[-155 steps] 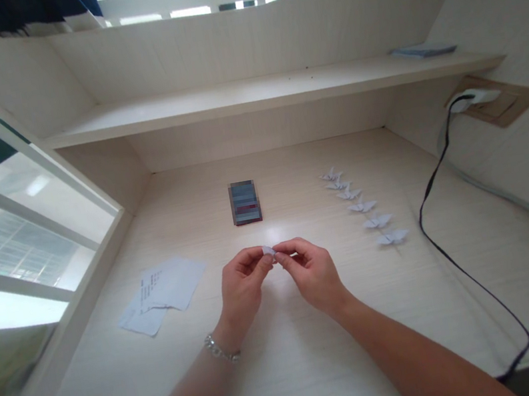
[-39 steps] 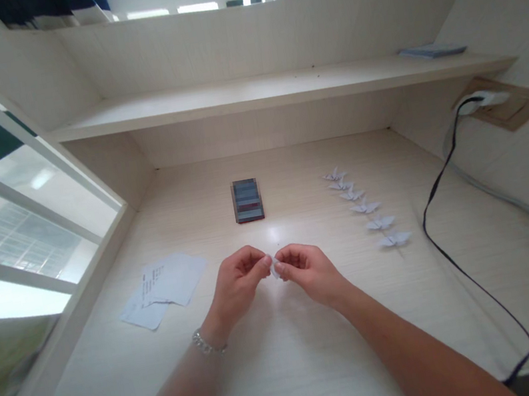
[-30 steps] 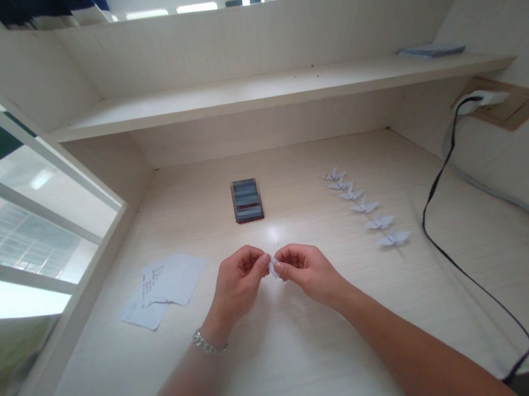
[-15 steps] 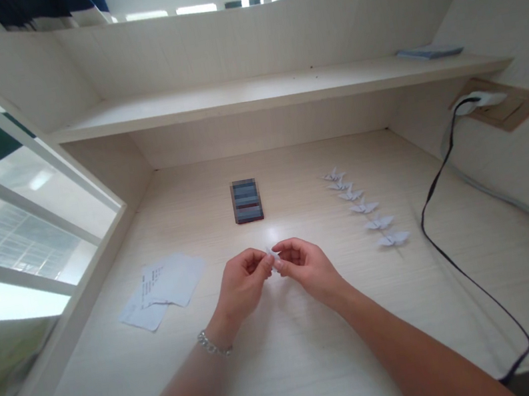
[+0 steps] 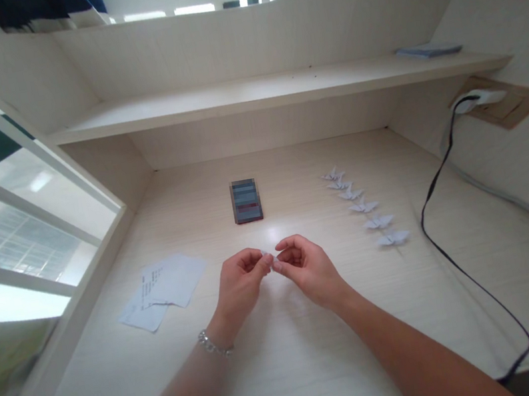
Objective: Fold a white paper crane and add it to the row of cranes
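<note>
Over the middle of the pale wooden desk [image 5: 292, 362], my left hand [image 5: 241, 284] and my right hand [image 5: 307, 268] meet fingertip to fingertip. Both pinch a tiny folded piece of white paper [image 5: 269, 258], mostly hidden by the fingers. A bracelet sits on my left wrist. To the right, several small white paper cranes [image 5: 363, 206] lie in a diagonal row on the desk, apart from my hands.
A dark phone [image 5: 246, 201] lies flat behind my hands. Loose paper sheets [image 5: 163, 289] rest at the left. A black cable [image 5: 457, 260] runs from a wall socket [image 5: 481, 98] down the desk's right side. A shelf [image 5: 277, 91] above holds a flat blue item [image 5: 428, 50].
Both hands stay at the same spot, fingers shifting slightly around the small paper; the paper now shows less between the fingertips. Nothing else on the desk has moved.
</note>
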A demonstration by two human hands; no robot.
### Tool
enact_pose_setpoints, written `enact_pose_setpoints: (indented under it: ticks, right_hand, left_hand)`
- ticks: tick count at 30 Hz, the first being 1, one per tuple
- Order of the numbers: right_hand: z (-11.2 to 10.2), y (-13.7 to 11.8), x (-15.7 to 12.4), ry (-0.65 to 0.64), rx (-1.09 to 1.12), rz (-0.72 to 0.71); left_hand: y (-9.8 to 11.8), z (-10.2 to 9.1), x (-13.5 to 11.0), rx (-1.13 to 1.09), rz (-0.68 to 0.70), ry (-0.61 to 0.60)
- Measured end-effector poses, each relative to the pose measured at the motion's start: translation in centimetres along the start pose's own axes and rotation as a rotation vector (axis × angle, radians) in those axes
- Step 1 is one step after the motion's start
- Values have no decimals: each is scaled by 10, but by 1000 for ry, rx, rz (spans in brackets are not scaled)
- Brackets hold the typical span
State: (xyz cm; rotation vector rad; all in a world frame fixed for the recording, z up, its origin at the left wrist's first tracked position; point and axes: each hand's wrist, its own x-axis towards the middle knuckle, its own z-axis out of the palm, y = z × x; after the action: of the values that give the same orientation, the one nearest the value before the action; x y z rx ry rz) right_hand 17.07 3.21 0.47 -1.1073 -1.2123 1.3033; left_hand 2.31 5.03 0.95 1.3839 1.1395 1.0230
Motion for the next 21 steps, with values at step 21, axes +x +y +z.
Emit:
enact_pose_setpoints:
  ticks: [21]
  right_hand:
    - [1, -4, -3, 98, -196, -158]
  left_hand:
    - [1, 1, 0, -232, 3, 4]
